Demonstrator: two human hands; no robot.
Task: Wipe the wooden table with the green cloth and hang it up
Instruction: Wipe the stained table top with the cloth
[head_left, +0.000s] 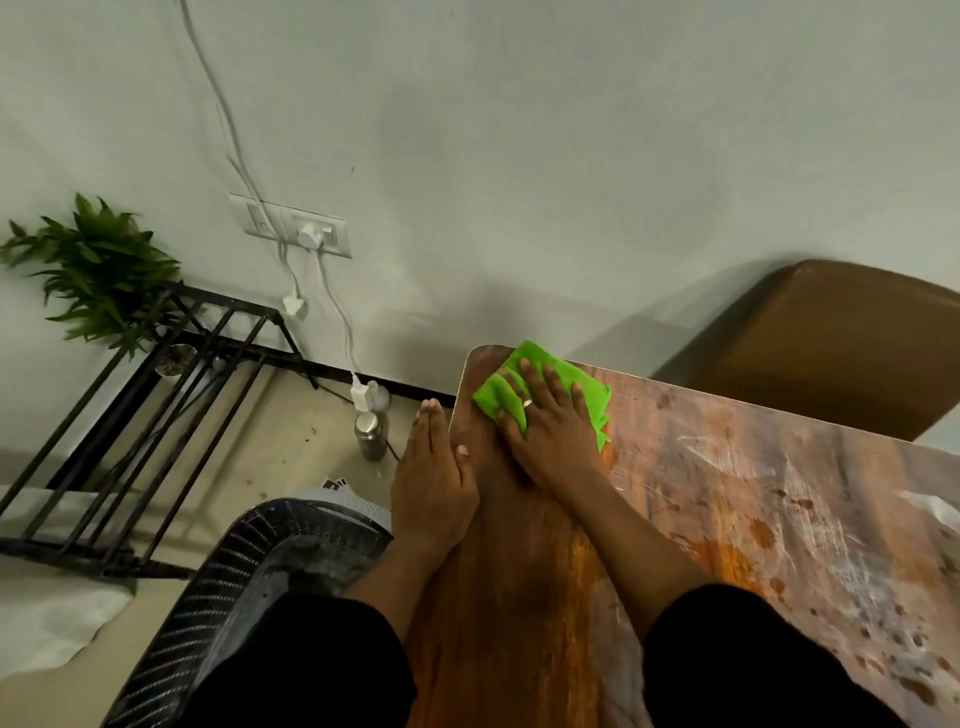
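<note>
A bright green cloth (589, 392) lies folded on the far left corner of the wooden table (727, 519). My right hand (545, 431) presses flat on the cloth with fingers spread, a ring on one finger. My left hand (434, 478) rests along the table's left edge, fingers straight and together, thumb on the tabletop, holding nothing. The tabletop is worn, with pale scratches and dark spots on its right part.
A black metal rack (156, 405) with a potted plant (98, 270) stands at the left wall. A steel bottle (371, 434) and a white charger (363, 392) sit on the floor below a socket. A mesh chair (249, 587) is beside me; a brown chair (841, 348) stands behind the table.
</note>
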